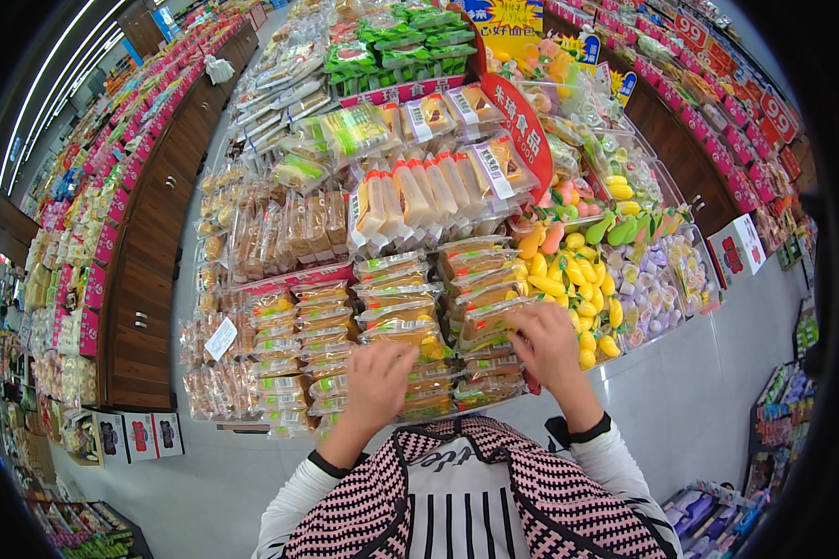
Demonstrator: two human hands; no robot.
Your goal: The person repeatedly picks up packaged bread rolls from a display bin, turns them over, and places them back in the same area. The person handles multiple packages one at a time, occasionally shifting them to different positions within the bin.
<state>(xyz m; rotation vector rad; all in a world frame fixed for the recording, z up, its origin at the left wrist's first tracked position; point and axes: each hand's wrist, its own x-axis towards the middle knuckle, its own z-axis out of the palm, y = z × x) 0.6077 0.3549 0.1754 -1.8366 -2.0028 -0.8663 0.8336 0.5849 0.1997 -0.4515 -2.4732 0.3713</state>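
Note:
My left hand (381,381) is over the front of the display, its bent fingers pointing at a row of clear-wrapped brown cakes (398,311). No packet shows in its grasp. My right hand (549,344) has curled fingers at the right edge of another row of wrapped cakes (486,323). Whether it grips a packet or only touches it is not clear. The packets stand in overlapping rows, with bits of green, red and yellow on their wrappers. Just right of that hand lies a heap of yellow banana-shaped packaged sweets (580,279).
Behind the cakes stand wrapped sandwich breads (419,189) and green packets (391,42). A red curved sign (521,126) rises between sections. Purple-and-white wrapped cups (661,279) fill the right corner. Wooden cabinets (143,279) flank the left aisle, with printed cartons (140,437) at their foot.

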